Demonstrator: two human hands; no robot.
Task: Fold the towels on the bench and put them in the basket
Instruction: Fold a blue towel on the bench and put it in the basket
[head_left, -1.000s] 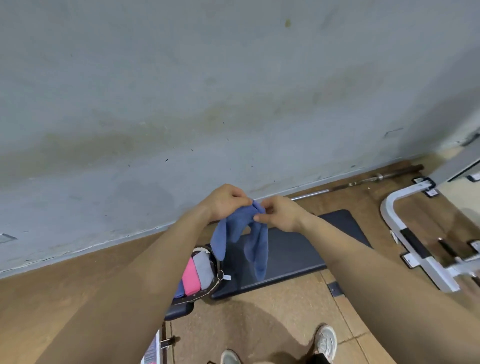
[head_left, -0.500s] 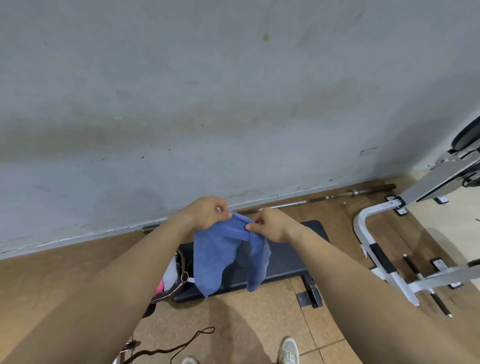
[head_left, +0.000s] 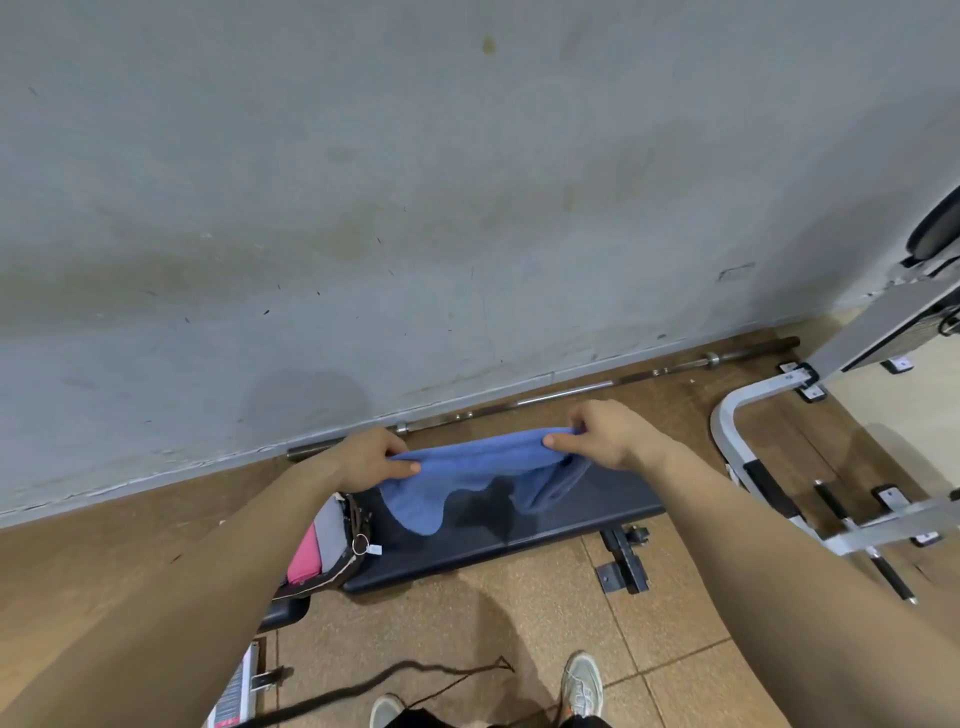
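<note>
A blue towel (head_left: 467, 470) hangs stretched between both hands above the dark padded bench (head_left: 519, 540). My left hand (head_left: 371, 460) pinches its left top edge and my right hand (head_left: 597, 434) pinches its right top edge. The towel's lower part droops toward the bench in two uneven lobes. At the bench's left end sits the basket (head_left: 356, 525) with a brown rim, holding a folded pink towel (head_left: 304, 553) and a grey towel (head_left: 330, 525); my left forearm hides part of it.
A grey wall stands right behind the bench, with a steel barbell (head_left: 571, 397) lying along its base. A white metal gym frame (head_left: 748, 467) is on the right. My shoes (head_left: 582, 686) and a dark cord (head_left: 415, 673) are on the tiled floor in front.
My hands have moved apart, spreading the bunched blue towel wide along its top edge. The camera view has shifted, showing more of the bench and floor.
</note>
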